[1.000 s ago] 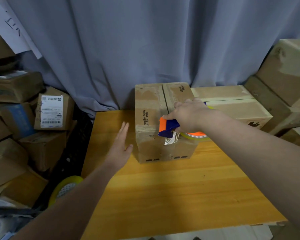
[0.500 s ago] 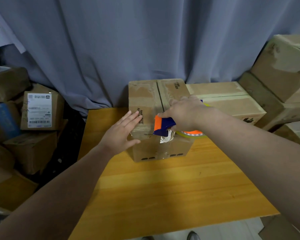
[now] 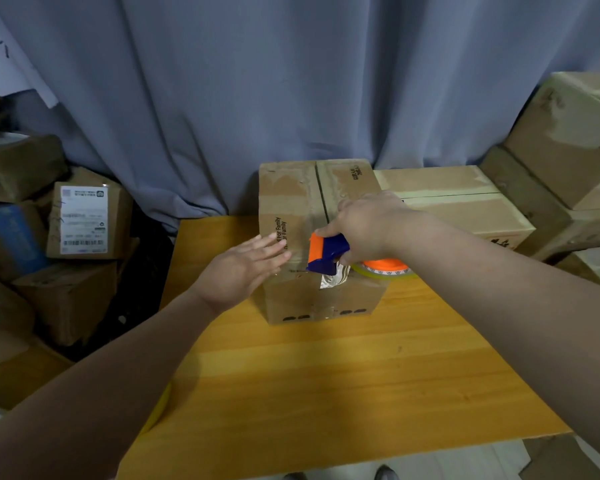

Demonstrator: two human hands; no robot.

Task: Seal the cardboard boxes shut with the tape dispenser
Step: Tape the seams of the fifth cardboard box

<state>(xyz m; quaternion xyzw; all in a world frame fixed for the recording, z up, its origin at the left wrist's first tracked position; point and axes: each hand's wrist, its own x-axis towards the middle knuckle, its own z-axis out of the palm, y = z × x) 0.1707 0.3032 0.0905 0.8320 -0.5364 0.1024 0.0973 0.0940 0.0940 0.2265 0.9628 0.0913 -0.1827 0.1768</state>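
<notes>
The cardboard box (image 3: 291,195) carries black print on its top, "For Family" set twice in two lines along the left flap. A smaller mark on the right flap near the back edge is too blurred to read. Off the desk (image 3: 326,375) to the left, a labelled box (image 3: 84,220) bears a white shipping sticker with a barcode along its bottom, and its text is too small to make out.

The left hand (image 3: 246,268) reaches in from the lower left, its fingers straight and close together, lying flat on the front left part of the box's top, fingertips at the "For Family" print. The right hand (image 3: 364,226) comes in from the right with its fingers curled round the tape dispenser (image 3: 326,252), an orange and blue tool with a tape roll (image 3: 383,266) on an orange core behind it.

The dispenser sits at the front edge of the box, on the centre seam, just beside the left fingertips. A shiny strip of tape (image 3: 329,282) runs from it down the front face. The box stands at the back of the desk, touching a second box (image 3: 465,209) on its right.
</notes>
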